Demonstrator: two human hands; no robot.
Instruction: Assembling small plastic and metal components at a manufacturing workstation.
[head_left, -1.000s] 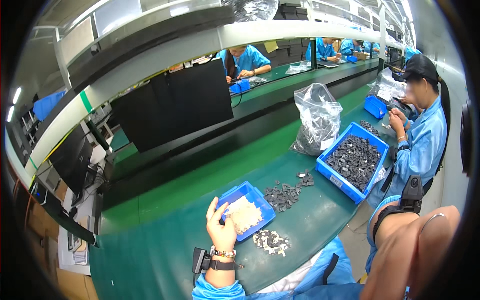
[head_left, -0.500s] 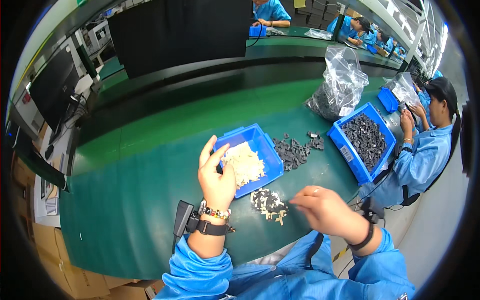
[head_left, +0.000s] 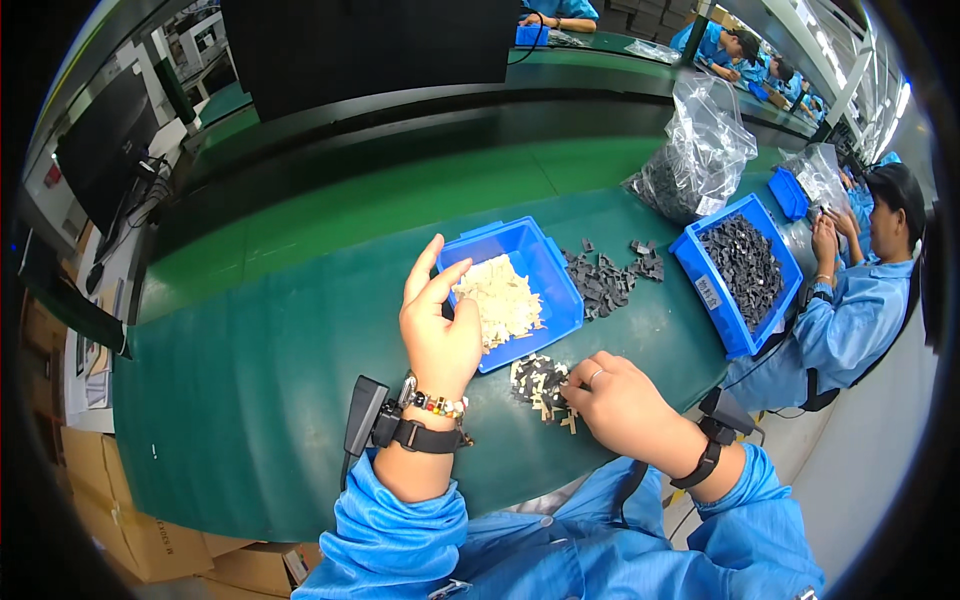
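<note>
My left hand [head_left: 440,335] is at the left side of a blue plastic bin [head_left: 556,290], its fingers stretched apart and partly in front of the rim. Inside that bin is a heap of small cream-coloured pieces [head_left: 500,300]. My right hand [head_left: 632,408] is at the right edge of a small pile of mixed black and cream pieces [head_left: 538,385] on the green table, just below the bin. Its fingertips are pressed together at the pile; whatever is between them is too small or hidden to make out.
Loose dark pieces [head_left: 604,288] lie right of the bin. Beyond them stands a larger blue bin [head_left: 712,308] full of dark pieces, with a clear plastic bag [head_left: 695,150] behind it. At the right sits a co-worker [head_left: 850,300]. A black panel [head_left: 365,60] rises at the back.
My right hand has moved left and slightly up, reaching the mixed pile with its fingertips. My left hand stays by the bin with its fingers spread. The whole view has shifted slightly.
</note>
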